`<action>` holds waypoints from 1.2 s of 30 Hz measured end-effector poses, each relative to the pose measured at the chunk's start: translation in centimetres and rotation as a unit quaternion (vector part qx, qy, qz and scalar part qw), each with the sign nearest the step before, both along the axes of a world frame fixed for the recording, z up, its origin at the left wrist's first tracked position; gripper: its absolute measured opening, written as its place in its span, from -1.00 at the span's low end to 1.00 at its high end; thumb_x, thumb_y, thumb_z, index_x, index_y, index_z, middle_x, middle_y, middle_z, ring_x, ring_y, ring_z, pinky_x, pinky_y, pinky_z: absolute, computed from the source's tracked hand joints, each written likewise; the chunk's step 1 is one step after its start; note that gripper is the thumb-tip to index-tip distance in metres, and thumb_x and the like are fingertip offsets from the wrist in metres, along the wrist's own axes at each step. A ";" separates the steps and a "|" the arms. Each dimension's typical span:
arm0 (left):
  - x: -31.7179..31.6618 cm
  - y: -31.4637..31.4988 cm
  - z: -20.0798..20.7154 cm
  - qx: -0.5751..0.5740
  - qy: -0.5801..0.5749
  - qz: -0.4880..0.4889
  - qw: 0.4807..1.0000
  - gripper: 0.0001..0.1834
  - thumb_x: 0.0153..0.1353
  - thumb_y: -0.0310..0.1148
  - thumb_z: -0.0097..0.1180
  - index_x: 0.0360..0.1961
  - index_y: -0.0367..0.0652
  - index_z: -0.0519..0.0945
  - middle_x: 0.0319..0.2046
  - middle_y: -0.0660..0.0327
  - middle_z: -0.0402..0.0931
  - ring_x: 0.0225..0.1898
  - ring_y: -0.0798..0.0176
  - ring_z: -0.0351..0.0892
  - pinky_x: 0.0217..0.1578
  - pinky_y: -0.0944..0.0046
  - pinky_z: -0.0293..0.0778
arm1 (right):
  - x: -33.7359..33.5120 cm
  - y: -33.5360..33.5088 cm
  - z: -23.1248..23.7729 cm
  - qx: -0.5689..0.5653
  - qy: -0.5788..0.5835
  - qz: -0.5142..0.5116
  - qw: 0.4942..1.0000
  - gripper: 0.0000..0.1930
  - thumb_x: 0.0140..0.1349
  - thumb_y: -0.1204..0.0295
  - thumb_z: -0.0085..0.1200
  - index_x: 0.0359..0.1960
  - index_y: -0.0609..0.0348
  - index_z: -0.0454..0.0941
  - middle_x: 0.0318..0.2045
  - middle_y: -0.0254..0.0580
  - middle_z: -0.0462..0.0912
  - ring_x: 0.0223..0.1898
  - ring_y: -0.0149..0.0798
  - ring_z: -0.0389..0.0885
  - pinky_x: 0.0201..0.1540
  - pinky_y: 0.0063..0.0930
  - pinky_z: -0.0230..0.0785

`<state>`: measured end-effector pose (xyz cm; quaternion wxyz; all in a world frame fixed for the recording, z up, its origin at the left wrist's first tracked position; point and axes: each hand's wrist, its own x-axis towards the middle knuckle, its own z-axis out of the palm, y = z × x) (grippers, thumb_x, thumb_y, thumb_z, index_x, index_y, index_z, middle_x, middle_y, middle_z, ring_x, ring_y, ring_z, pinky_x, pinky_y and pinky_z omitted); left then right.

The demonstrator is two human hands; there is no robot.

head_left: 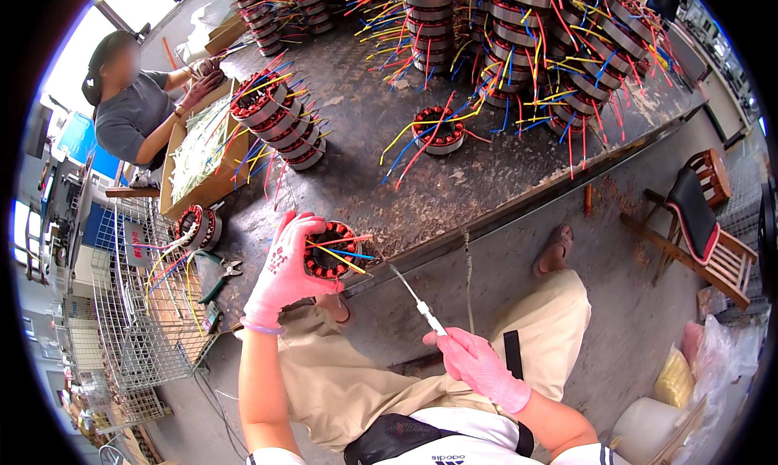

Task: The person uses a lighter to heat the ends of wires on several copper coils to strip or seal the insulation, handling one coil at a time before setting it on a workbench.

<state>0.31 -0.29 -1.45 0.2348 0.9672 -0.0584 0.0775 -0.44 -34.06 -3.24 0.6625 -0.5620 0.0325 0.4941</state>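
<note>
My left hand [284, 274], in a pink glove, grips a motor stator [318, 264] at the table's near edge. Red windings ring its inside, and red, blue and yellow wire leads stick out to the right. In my right hand [485, 368], also gloved in pink, is a slim tool [427, 312] with a white handle and a thin metal shaft. Its tip points up and left, close to the ends of the leads; whether they touch I cannot tell. Beyond the held stator, a single stator [438, 132] lies on the dark table [365, 153] with its leads spread.
Tall stacks of stators [428, 23] fill the table's far side. A shorter stack [279, 124] leans at left, beside a cardboard box [212, 185] of pale strips. Pliers [217, 280] and another stator [198, 227] lie near left. A person [134, 100] works beyond; a chair [701, 222] stands right.
</note>
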 end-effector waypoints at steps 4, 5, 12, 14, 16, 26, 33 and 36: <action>0.2 -0.4 0.2 0.001 -0.002 0.016 1.000 -0.07 -0.48 -0.26 0.59 0.06 -0.18 0.44 0.03 0.10 0.49 0.22 0.01 0.40 0.45 -0.09 -0.01 | 0.1 -0.1 -0.2 -0.012 -0.014 0.016 1.000 -0.69 0.50 0.30 -0.10 0.06 0.26 0.54 -0.68 -0.53 0.26 -0.64 -0.61 0.17 -0.59 -0.64 0.00; 0.2 -0.3 0.2 -0.001 -0.001 0.015 1.000 -0.07 -0.48 -0.26 0.59 0.06 -0.18 0.44 0.03 0.09 0.49 0.22 0.01 0.41 0.45 -0.09 -0.01 | 0.1 0.0 0.0 -0.011 -0.008 0.014 1.000 -0.69 0.50 0.30 -0.11 0.06 0.26 0.54 -0.68 -0.52 0.26 -0.65 -0.61 0.17 -0.59 -0.64 0.00; -0.1 -0.5 0.2 0.000 -0.005 0.030 1.000 -0.05 -0.51 -0.28 0.60 0.06 -0.18 0.45 0.02 0.10 0.51 0.20 -0.02 0.43 0.44 -0.09 0.03 | 0.3 0.3 1.1 -0.034 -0.010 0.042 0.998 -0.67 0.51 0.27 -0.13 0.07 0.21 0.55 -0.70 -0.49 0.29 -0.68 -0.60 0.16 -0.62 -0.62 0.00; 0.0 -0.5 0.1 0.001 -0.006 0.028 1.000 -0.05 -0.51 -0.28 0.60 0.07 -0.18 0.45 0.02 0.10 0.51 0.20 -0.04 0.42 0.44 -0.09 0.04 | 0.5 0.2 1.3 -0.027 -0.010 0.036 0.999 -0.68 0.51 0.28 -0.14 0.05 0.21 0.56 -0.69 -0.50 0.28 -0.67 -0.61 0.17 -0.62 -0.62 0.02; 0.0 -0.4 0.2 0.005 0.002 0.019 1.000 -0.04 -0.51 -0.29 0.59 0.08 -0.18 0.45 0.02 0.10 0.51 0.22 -0.05 0.41 0.43 -0.08 0.05 | 0.4 0.3 1.7 -0.016 0.002 0.030 0.999 -0.70 0.50 0.30 -0.14 0.01 0.21 0.57 -0.66 -0.52 0.26 -0.65 -0.63 0.19 -0.61 -0.63 0.05; -0.1 -0.4 0.1 -0.015 0.012 0.035 0.999 -0.03 -0.51 -0.35 0.59 0.11 -0.15 0.44 0.08 0.07 0.47 0.29 -0.16 0.30 0.41 -0.08 0.10 | 0.2 0.2 1.6 -0.011 -0.018 0.040 0.999 -0.70 0.51 0.29 -0.16 -0.02 0.21 0.56 -0.66 -0.47 0.29 -0.63 -0.60 0.23 -0.57 -0.60 0.11; 0.2 -0.2 0.2 -0.029 0.008 0.009 1.000 -0.01 -0.55 -0.38 0.60 0.09 -0.14 0.41 0.10 0.07 0.46 0.25 -0.21 0.31 0.36 -0.09 0.15 | 0.1 0.0 0.6 -0.013 -0.059 0.056 0.997 -0.71 0.49 0.29 -0.14 -0.03 0.20 0.56 -0.65 -0.40 0.36 -0.62 -0.54 0.32 -0.53 -0.55 0.21; 0.4 -0.3 0.2 -0.037 0.012 0.001 0.999 -0.02 -0.55 -0.38 0.60 0.08 -0.16 0.41 0.09 0.07 0.47 0.23 -0.16 0.34 0.38 -0.10 0.10 | 0.0 0.0 0.7 -0.018 -0.043 0.049 0.998 -0.71 0.48 0.28 -0.13 -0.04 0.20 0.56 -0.64 -0.40 0.38 -0.62 -0.53 0.32 -0.53 -0.55 0.21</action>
